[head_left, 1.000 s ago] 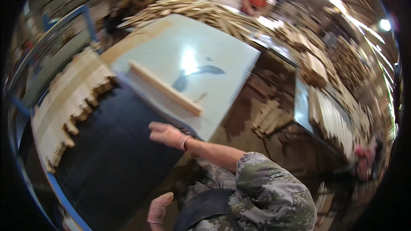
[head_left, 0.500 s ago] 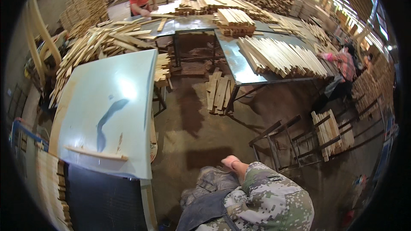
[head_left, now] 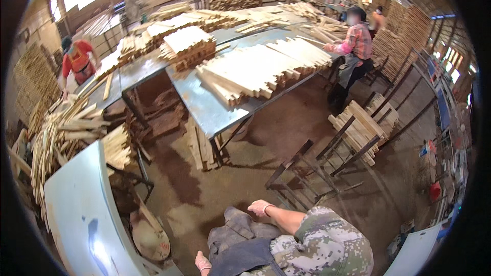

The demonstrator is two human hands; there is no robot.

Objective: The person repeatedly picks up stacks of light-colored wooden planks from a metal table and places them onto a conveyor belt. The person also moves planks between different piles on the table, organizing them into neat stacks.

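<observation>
I've turned right, pink-gloved left hand (head_left: pixel 203 261) and right hand (head_left: pixel 259 207) half-spread, empty; pale wooden strips (head_left: pixel 266 66) rowed along the grey metal table's (head_left: pixel 189 90) near edge, others heaped.

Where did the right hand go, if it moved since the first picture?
Yes. The right hand moved away from the pale blue tabletop, out to its right.

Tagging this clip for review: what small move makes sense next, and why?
Perhaps one step toward the row of wooden strips, passing left of the metal frame: neither the left hand nor the right hand appears to hold anything, and the strips lie ahead on the metal table, seemingly beyond arm's reach.
</observation>
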